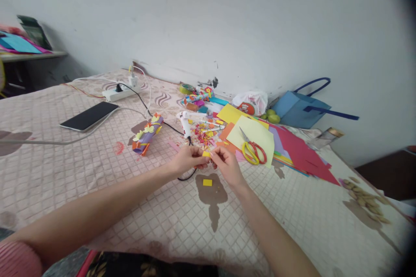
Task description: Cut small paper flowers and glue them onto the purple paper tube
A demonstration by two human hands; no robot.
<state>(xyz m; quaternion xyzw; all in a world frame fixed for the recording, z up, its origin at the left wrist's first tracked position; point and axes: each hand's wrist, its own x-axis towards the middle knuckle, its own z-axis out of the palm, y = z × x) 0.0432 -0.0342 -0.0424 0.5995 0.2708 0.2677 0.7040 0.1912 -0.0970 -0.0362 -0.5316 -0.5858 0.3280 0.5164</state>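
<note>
Near the middle of the table, my left hand (191, 159) pinches a small yellow paper piece (206, 154). My right hand (225, 162) is closed at the right edge of that piece, its thumb and finger pressed together; whatever lies between them is too small to make out. Below both hands a yellow paper rectangle (207, 182) lies flat on the cloth. A white glue gun (185, 125) stands just beyond my left hand, beside a heap of red, pink and yellow paper scraps (203, 135). Scissors (251, 149) with yellow and red handles rest on pale yellow paper (238, 136) to the right.
A decorated purple paper roll (147, 135) lies left of the hands, with a tablet (89, 116) and a power strip (119, 92) farther left. Red paper sheets (300, 153), a blue bag (297, 108) and green fruit (272, 117) are at the right. A black cable (172, 128) crosses the cloth.
</note>
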